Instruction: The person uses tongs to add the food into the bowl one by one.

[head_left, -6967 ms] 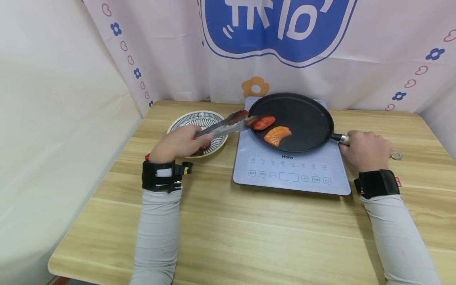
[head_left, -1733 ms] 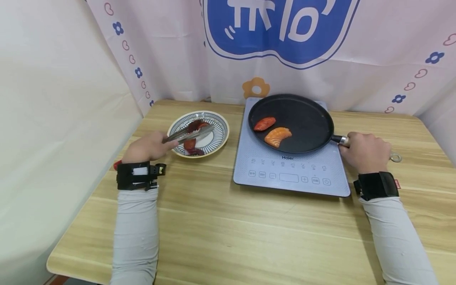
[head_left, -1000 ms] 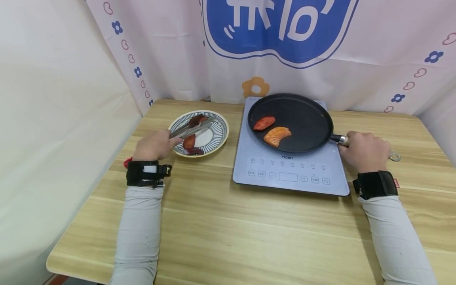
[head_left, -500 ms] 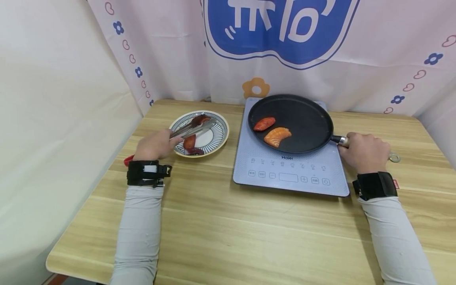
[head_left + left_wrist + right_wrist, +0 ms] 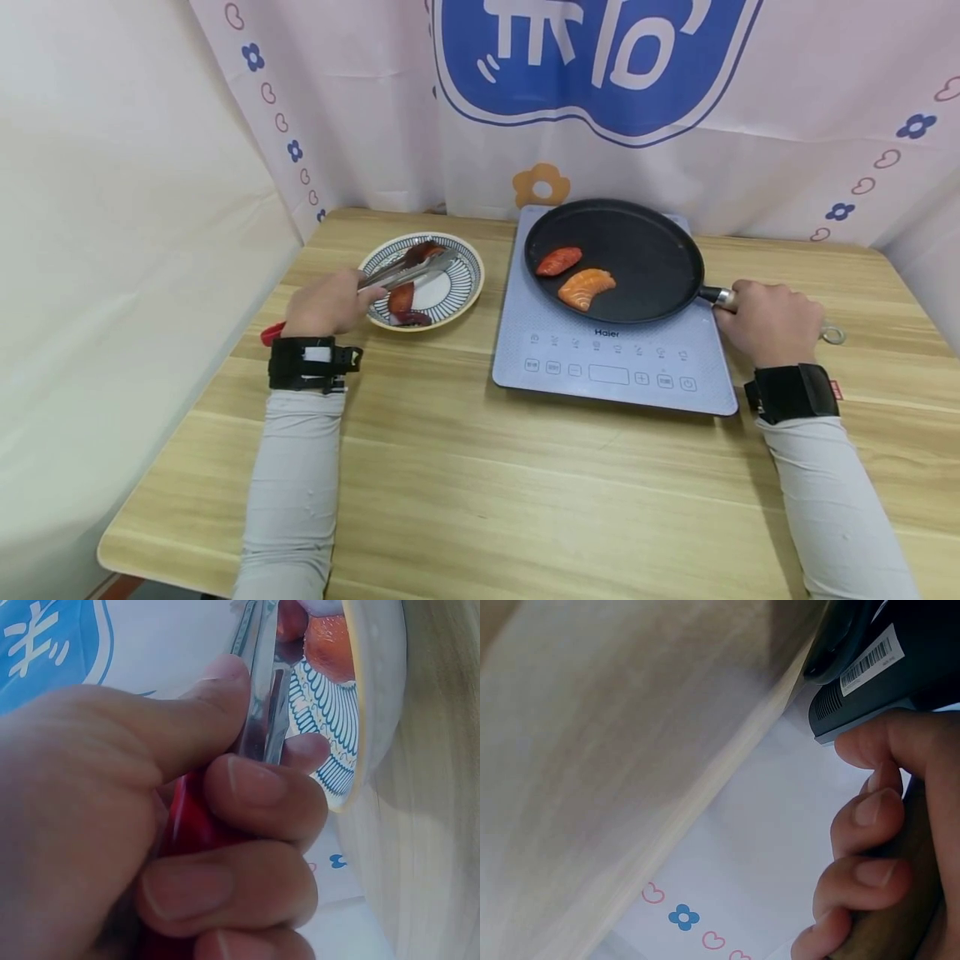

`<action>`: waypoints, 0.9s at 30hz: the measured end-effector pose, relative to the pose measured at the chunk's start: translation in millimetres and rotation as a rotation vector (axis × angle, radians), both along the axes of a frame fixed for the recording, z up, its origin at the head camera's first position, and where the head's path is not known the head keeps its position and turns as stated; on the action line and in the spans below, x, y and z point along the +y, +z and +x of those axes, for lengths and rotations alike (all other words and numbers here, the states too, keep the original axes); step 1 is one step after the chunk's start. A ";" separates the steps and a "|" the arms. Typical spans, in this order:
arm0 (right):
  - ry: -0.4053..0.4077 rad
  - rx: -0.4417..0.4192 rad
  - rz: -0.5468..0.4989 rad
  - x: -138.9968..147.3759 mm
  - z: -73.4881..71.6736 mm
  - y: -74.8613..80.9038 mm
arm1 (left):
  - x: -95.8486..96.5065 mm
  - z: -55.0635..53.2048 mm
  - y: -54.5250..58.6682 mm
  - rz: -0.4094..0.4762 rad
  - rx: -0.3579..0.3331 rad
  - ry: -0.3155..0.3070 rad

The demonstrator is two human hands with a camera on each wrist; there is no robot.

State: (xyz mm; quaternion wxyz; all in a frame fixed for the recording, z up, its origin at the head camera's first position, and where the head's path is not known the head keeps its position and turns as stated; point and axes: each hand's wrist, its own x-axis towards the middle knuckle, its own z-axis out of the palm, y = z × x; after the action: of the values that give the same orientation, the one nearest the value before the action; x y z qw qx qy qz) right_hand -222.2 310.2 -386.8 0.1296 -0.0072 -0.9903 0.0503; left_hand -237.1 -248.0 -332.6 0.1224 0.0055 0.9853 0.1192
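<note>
My left hand [image 5: 324,304] grips metal tongs [image 5: 405,275], whose red handle [image 5: 196,817] shows between the fingers in the left wrist view. The tong ends lie over a patterned plate [image 5: 475,292], at a dark red food piece [image 5: 422,252]; whether they pinch it I cannot tell. An orange-red piece [image 5: 401,298] and a purplish one [image 5: 412,318] lie nearer the plate's front. My right hand [image 5: 776,321] is curled round the handle [image 5: 717,297] of a flat black pan [image 5: 645,267]. A red piece [image 5: 559,261] and a salmon slice [image 5: 587,288] sit at the pan's left.
Under the pan is a pale induction cooktop [image 5: 622,393], its panel facing me. Plate and cooktop stand on a wooden table [image 5: 480,492], with a gap between them. A printed curtain [image 5: 375,108] hangs behind, and a white sheet [image 5: 135,208] borders the left.
Seven seconds ago the tongs were at the pan's left edge; my left hand has since moved left to the plate. Over the last second it barely moves. My right hand keeps its grip.
</note>
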 end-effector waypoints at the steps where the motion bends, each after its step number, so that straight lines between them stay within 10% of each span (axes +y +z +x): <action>1: -0.001 -0.002 0.000 0.0 0.1 -0.2 | 0.1 0.0 -0.1 0.001 0.000 0.001; 27: -0.003 -0.022 -0.015 -0.2 0.5 1.2 | -2.3 0.8 1.5 0.019 0.035 -0.020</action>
State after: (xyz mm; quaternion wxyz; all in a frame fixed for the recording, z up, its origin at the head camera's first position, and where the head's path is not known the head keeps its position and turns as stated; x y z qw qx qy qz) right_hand -221.7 310.0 -385.6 0.1190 -0.0104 -0.9912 0.0576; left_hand -236.3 -250.4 -331.1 0.1062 0.0188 0.9860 0.1272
